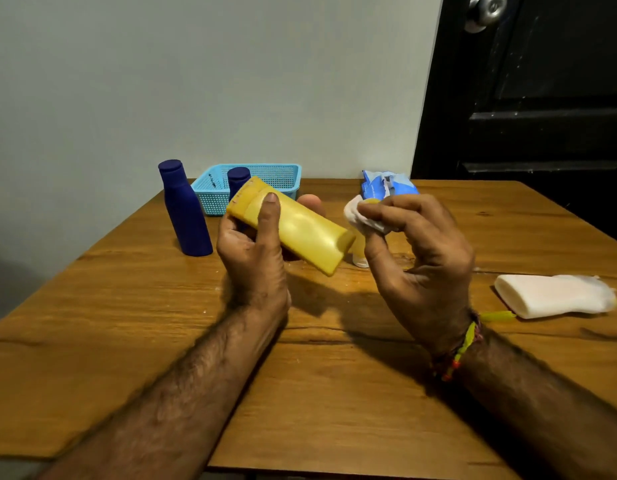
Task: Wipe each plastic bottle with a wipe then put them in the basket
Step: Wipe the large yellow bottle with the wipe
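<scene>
Two hands busy: both raised over the wooden table (92, 306), one on the bottle, one on the wipe.
Left hand (251, 247): I grip the yellow bottle (300, 226) near its crimped end, thumb across the face, so the long side stays bare for wiping.
Right hand (418, 251): I pinch the bunched white wipe (362, 216) at my fingertips, just at 3 o'clock of the bottle, apart from it.
Blue basket (265, 174): at 12 o'clock by the wall, one dark blue bottle (238, 180) seemingly inside it.
Waiting: a tall dark blue bottle (186, 209) stands at 10 o'clock beside the basket.
Wipe packet (386, 185): at 1 o'clock, within reach for a fresh sheet.
White bottle (553, 294): lies flat at 4 o'clock.
</scene>
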